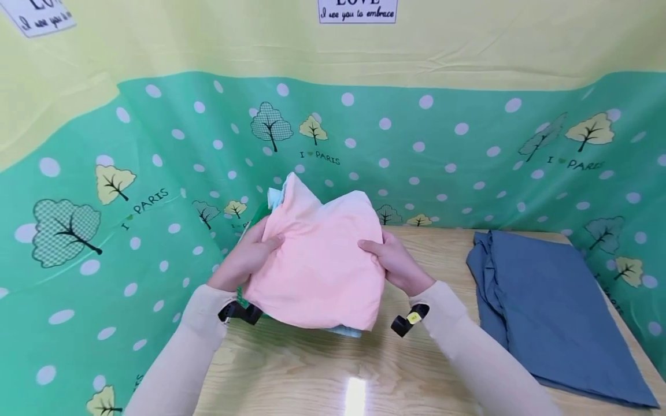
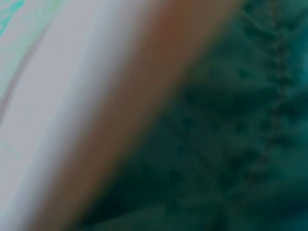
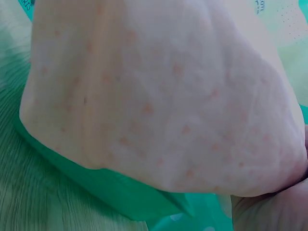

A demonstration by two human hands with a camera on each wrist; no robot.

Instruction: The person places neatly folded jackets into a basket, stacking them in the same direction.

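Note:
A folded pink cloth (image 1: 322, 260) is held up in front of me by both hands, above the wooden table. My left hand (image 1: 244, 257) grips its left side, thumb on the front. On the right side my right hand (image 1: 398, 260) pinches it the same way. Light blue fabric (image 1: 344, 331) peeks out below the pink and at its upper left corner. In the right wrist view the cloth (image 3: 159, 110) looks pale with small orange marks, and a green sheet-like thing (image 3: 120, 192) hangs behind it. The left wrist view is mostly blurred, with dark green fabric (image 2: 231, 125) at right.
A dark blue folded cloth (image 1: 557, 312) lies flat on the right of the wooden table (image 1: 291, 375). Green and yellow printed curtains (image 1: 406, 156) hang close behind and along the left and right sides.

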